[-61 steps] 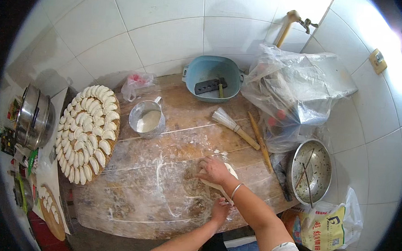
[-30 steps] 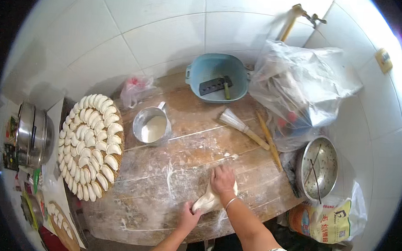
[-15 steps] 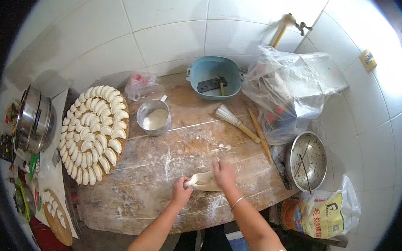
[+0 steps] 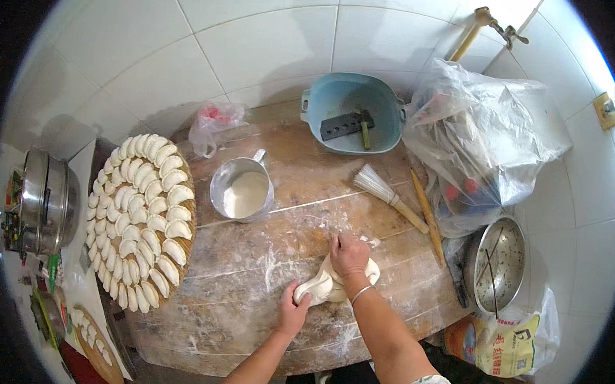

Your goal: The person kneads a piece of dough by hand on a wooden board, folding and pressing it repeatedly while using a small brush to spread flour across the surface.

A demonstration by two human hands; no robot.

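A soft piece of white dough [image 4: 324, 283] lies folded and uneven on the floury wooden board near my body. My left hand [image 4: 293, 308] is closed on its left end, thumb on top. My right hand [image 4: 349, 254] is curled over the dough's far middle, knuckles up, gripping it; its fingertips are mostly hidden. A bracelet circles my right wrist. Loose flour streaks the wood around the dough.
Dumplings cover a round tray [image 4: 189, 238] at left. A metal flour cup [image 4: 242, 189], a blue-green basin [image 4: 311, 103], a whisk brush [image 4: 390, 195] and a rolling pin [image 4: 428, 216] stand or lie beyond. At right are a steel bowl [image 4: 478, 282] with chopsticks and a plastic-covered bundle [image 4: 488, 131].
The dough has gone from a stretched, narrow strip to a bulkier folded lump. My right hand has moved slightly away from me over it; my left hand still holds its left end.
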